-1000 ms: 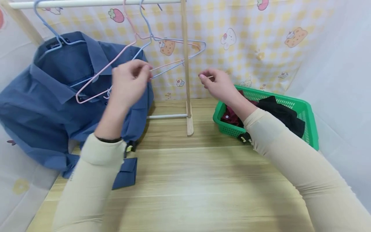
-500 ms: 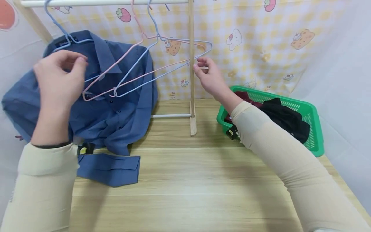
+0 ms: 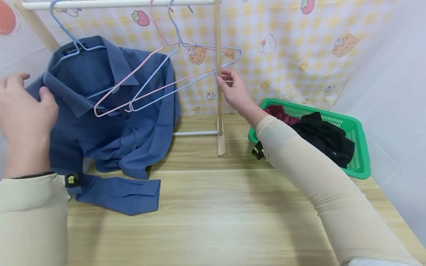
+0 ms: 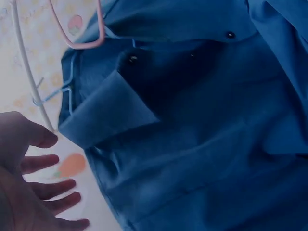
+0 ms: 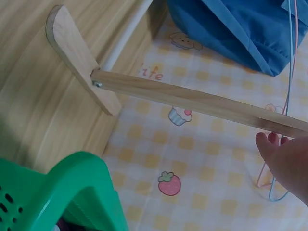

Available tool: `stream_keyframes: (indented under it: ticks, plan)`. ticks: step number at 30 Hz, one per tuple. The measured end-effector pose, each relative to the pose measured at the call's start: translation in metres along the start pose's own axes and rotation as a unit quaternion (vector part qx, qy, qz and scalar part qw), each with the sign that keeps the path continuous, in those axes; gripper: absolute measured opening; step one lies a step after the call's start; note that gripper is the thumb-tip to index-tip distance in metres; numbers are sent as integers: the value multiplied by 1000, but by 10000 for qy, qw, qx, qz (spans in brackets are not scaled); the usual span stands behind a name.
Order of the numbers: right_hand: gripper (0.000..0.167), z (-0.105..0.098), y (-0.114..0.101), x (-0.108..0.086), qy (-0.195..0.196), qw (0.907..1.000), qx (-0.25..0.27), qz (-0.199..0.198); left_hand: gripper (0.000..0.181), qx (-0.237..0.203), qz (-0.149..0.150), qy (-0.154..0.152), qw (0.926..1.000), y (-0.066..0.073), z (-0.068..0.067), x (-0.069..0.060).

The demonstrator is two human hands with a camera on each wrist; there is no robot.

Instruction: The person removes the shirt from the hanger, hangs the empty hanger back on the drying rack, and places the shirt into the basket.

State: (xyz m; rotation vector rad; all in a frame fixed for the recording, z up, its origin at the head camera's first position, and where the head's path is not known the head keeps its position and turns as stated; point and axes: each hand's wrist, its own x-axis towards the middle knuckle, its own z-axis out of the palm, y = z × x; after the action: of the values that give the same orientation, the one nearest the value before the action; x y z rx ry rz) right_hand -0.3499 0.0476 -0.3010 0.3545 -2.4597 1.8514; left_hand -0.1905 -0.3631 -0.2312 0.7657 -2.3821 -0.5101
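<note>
A blue button-up shirt (image 3: pixel 146 129) hangs on a blue hanger (image 3: pixel 63 27) at the rack's left, one cuff lying on the table. My left hand (image 3: pixel 26 118) is beside the shirt's left shoulder, fingers spread and holding nothing. The left wrist view shows that hand (image 4: pixel 24 187) apart from the shirt collar (image 4: pixel 110 113). My right hand (image 3: pixel 237 94) has its fingertips at the rack's wooden post (image 3: pixel 219 107), fingers bent loosely. In the right wrist view, the hand (image 5: pixel 291 163) meets the post's edge near the hangers. A pink hanger (image 3: pixel 114 88) and another blue hanger (image 3: pixel 155 71) hang bare.
A green basket (image 3: pixel 364 147) with black cloth (image 3: pixel 326 138) and dark red cloth (image 3: pixel 281 113) stands at the right. The white rail (image 3: pixel 116 3) runs across the top. A patterned curtain (image 3: pixel 293 48) covers the back, and wooden tabletop (image 3: pixel 213 214) lies below.
My left hand has moved left across the shirt to its shoulder, and its fingers have spread. My right hand has moved left from near the basket to the rack's post.
</note>
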Motion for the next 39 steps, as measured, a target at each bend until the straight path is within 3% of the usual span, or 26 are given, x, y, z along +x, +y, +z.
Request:
stream_keyframes:
  ticks: [9, 16, 21, 28, 35, 39]
  plan:
    - [43, 4, 12, 3, 42, 10000, 66, -34, 69, 267, 56, -420, 9987, -21, 5, 17]
    - [31, 6, 21, 4, 149, 9998, 48, -159, 70, 261, -78, -625, 9977, -25, 6, 24]
    - [29, 9, 24, 5, 161, 9990, -330, -251, 66, 125, -397, -592, 9974, -27, 9, 25]
    - [30, 10, 27, 9, 238, 9973, -637, -267, 59, -457, -812, -564, 9941, -36, 13, 32]
    - [31, 13, 27, 10, 271, 9961, -768, -331, 56, -526, -851, -425, 9941, -39, 15, 32]
    - [31, 14, 27, 10, 323, 9958, -789, -346, 54, -566, -833, -168, 9948, -38, 15, 29]
